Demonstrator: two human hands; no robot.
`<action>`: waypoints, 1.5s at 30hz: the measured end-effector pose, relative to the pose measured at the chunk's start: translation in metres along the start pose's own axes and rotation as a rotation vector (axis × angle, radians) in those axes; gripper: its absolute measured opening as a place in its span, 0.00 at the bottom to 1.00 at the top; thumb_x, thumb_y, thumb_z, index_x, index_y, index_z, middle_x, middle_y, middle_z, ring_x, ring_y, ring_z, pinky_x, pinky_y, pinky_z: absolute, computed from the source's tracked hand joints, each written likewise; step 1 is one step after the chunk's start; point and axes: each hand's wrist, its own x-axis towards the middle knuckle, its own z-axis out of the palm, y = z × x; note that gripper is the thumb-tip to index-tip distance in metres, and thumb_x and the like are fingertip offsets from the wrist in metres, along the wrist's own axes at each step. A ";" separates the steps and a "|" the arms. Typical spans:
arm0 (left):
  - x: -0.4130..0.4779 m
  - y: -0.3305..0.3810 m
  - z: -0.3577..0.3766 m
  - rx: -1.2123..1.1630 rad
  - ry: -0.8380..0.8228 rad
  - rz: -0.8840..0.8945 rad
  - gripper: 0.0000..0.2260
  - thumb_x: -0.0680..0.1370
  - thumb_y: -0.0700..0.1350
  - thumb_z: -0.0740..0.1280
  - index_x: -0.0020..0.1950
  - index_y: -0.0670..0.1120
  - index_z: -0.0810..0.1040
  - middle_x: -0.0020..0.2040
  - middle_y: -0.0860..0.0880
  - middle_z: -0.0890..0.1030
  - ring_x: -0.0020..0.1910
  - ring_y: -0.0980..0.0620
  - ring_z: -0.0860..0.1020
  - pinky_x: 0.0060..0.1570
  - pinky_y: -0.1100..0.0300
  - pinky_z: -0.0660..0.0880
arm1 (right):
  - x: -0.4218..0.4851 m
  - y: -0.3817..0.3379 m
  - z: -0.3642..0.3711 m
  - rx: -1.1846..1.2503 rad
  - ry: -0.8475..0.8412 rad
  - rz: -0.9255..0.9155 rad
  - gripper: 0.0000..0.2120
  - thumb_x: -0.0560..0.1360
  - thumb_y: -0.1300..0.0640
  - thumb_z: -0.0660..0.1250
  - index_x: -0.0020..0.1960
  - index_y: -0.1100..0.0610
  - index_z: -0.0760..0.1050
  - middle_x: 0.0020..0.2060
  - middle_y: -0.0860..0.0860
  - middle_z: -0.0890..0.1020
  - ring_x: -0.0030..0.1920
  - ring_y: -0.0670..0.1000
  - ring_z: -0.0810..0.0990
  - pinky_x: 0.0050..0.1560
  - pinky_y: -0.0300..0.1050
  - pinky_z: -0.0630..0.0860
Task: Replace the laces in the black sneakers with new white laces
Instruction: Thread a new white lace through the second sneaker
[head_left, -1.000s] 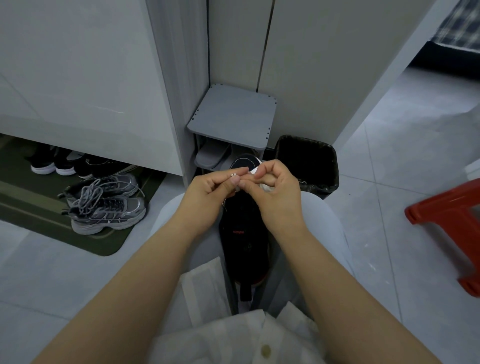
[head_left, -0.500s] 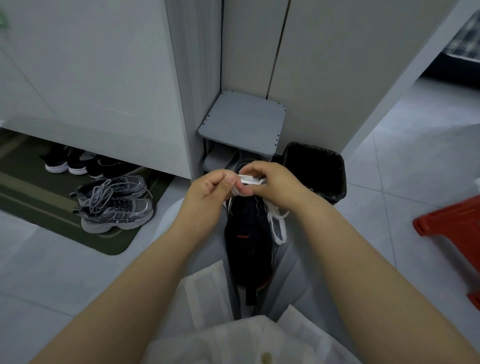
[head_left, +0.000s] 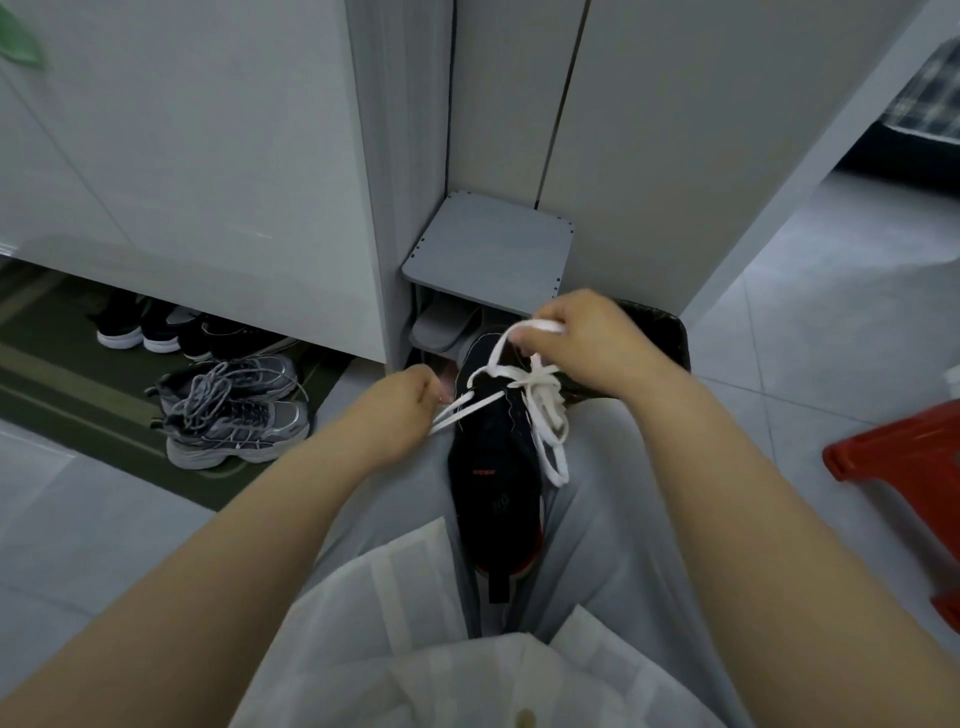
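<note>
Black sneaker (head_left: 496, 467) with white lace (head_left: 540, 395), grey-silver trainers (head_left: 234, 410) on green mat (head_left: 62, 374), red stool (head_left: 904, 467), grey shelf (head_left: 491, 249)

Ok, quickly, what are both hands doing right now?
Left hand: pinches one end of the white lace, beside the black sneaker.
Right hand: grips another stretch of the lace, held above the sneaker.

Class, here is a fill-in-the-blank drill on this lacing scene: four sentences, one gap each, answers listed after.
The left hand and right hand each grip the white ____.
That lace runs through a ____ sneaker.
The stool at the right edge is ____.
The grey sneakers lie on a ____ mat.
Missing words: lace, black, red, green.
</note>
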 end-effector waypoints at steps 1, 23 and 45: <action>0.002 0.004 0.002 0.076 -0.021 0.002 0.11 0.81 0.43 0.54 0.53 0.39 0.74 0.48 0.44 0.78 0.50 0.45 0.74 0.42 0.59 0.65 | -0.005 -0.004 -0.011 0.074 0.033 0.016 0.15 0.74 0.46 0.66 0.33 0.54 0.75 0.24 0.48 0.73 0.22 0.42 0.71 0.25 0.34 0.68; -0.005 0.007 0.038 0.586 -0.028 0.311 0.14 0.81 0.48 0.54 0.52 0.42 0.75 0.53 0.44 0.71 0.51 0.44 0.73 0.50 0.54 0.70 | -0.052 -0.058 -0.080 0.611 0.500 -0.418 0.11 0.74 0.62 0.65 0.53 0.49 0.77 0.32 0.40 0.71 0.33 0.41 0.66 0.36 0.34 0.67; -0.027 0.007 0.059 0.306 0.161 0.540 0.18 0.75 0.53 0.53 0.40 0.47 0.79 0.56 0.47 0.72 0.47 0.53 0.67 0.52 0.61 0.63 | -0.065 -0.001 -0.046 0.215 -0.191 0.167 0.19 0.74 0.46 0.65 0.27 0.53 0.72 0.21 0.44 0.69 0.24 0.43 0.65 0.29 0.34 0.65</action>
